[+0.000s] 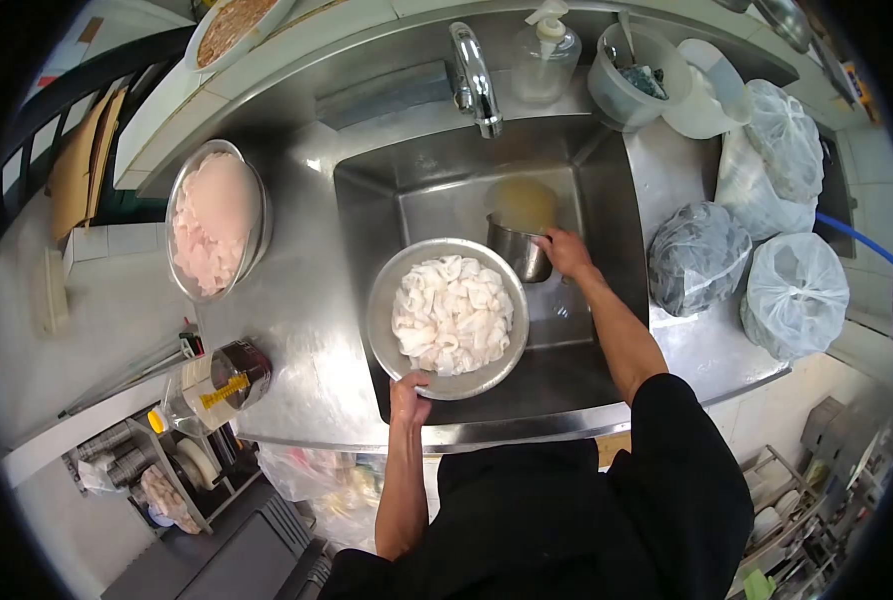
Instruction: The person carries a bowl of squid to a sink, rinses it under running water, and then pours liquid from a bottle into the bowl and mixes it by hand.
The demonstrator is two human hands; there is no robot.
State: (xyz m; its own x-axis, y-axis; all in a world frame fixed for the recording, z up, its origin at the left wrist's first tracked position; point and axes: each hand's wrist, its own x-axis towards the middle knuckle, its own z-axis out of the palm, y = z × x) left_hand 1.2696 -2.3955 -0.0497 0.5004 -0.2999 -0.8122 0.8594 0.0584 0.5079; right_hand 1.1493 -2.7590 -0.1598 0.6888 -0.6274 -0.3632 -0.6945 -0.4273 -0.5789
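My left hand (410,400) grips the near rim of a round metal bowl (381,325), thumb over the edge. Pale white, folded pieces of food (453,316) fill the bowl, which is held over the left part of the steel sink (607,390). Inside the sink, my right hand (569,254) is closed on a metal cup (512,245) just right of the bowl. The cup is tilted, its mouth towards the far side. Beyond it a blurred yellowish patch (527,203) shows at the sink bottom.
A chrome faucet (477,80) rises behind the sink. Left stand a bowl of pinkish slices (212,225) and a large bottle (212,390). Tied plastic bags (797,295) sit at the right. A soap pump bottle (547,60) and plastic tubs (632,95) line the back.
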